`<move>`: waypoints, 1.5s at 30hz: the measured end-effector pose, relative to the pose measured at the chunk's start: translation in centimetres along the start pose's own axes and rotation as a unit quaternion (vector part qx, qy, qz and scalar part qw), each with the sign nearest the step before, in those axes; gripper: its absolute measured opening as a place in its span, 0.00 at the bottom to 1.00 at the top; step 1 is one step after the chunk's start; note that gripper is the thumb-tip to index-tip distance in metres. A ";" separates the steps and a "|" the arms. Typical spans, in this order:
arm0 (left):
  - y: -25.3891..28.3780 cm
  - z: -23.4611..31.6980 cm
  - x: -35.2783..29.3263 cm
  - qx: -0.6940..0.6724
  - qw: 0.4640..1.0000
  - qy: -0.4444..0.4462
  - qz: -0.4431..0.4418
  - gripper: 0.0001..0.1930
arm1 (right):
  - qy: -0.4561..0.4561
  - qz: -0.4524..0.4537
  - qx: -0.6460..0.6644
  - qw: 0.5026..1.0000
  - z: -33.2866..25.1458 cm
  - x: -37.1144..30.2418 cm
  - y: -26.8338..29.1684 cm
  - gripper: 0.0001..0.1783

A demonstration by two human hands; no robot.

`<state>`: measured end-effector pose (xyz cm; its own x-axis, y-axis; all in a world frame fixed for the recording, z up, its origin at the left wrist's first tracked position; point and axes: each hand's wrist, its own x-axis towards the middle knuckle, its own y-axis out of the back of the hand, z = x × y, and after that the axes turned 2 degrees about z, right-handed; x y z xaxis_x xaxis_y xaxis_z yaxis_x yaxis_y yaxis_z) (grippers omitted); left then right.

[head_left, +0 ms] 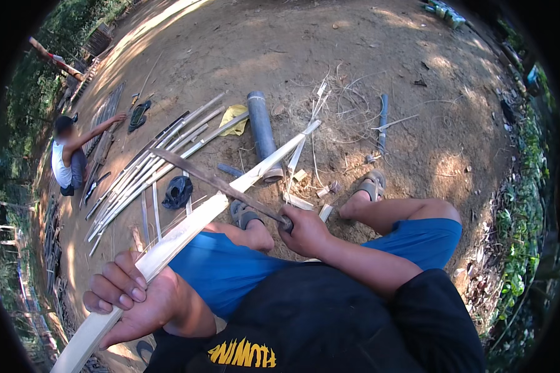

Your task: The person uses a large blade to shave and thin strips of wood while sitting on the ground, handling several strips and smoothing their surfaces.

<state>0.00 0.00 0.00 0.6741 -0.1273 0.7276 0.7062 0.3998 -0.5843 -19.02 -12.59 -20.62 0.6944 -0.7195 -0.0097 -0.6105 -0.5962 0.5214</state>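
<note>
My left hand (137,291) is wrapped round a long, pale split bamboo strip (190,222), which slants from the lower left up toward the middle. In my right hand (306,231) is the handle of a long machete (221,184), its dark blade pointing up and left. The blade crosses the strip beyond my left hand, where a thick shaving curls up against it. Both hands are closed. The strip's far end reaches over the ground past my sandalled feet.
Several split bamboo poles (162,155) lie at left beside a black plastic bag (178,192). A dark bamboo tube (261,127) and a yellow bag (234,120) lie ahead. Thin shavings (345,93) litter the ground. Another person (68,155) sits at far left, one arm outstretched.
</note>
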 end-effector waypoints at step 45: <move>0.9 -2.4 3.1 -0.001 1.000 0.009 0.004 0.31 | -0.213 0.031 -0.132 0.968 11.0 6.0 2.7 0.08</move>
<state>3.25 -2.25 0.89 0.6833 -0.1407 0.7165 0.7013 0.3997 -0.5903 -20.69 -22.42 -28.66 0.4046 -0.8660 -0.2938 -0.4882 -0.4762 0.7314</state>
